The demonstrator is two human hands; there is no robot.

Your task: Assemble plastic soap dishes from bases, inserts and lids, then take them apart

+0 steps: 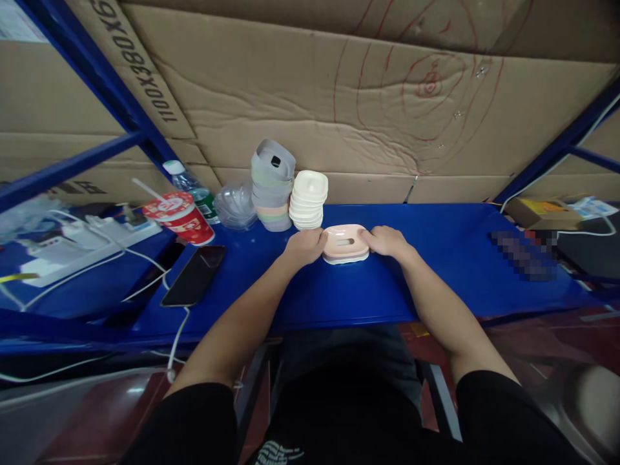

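A pale pink soap dish (345,234) with rounded corners and a slot in its floor sits at the middle of the table, with a whitish edge showing beneath it. My left hand (305,247) grips its left end, thumb on the rim and fingers curled at the side. At the opposite end my right hand (389,242) holds it the same way. Just behind my left hand stands a stack of cream-coloured dishes (309,194). Beside that rises a taller stack of grey, green and pink dishes (272,187). The undersides of my fingers are hidden.
On the left of the blue table (329,297) are a phone (194,276) on a cable, a red paper cup (186,219) with a straw, a bottle (194,190) and clear plastic lids (236,206). A power strip (92,248) lies farther left. Cardboard (300,90) closes off the back.
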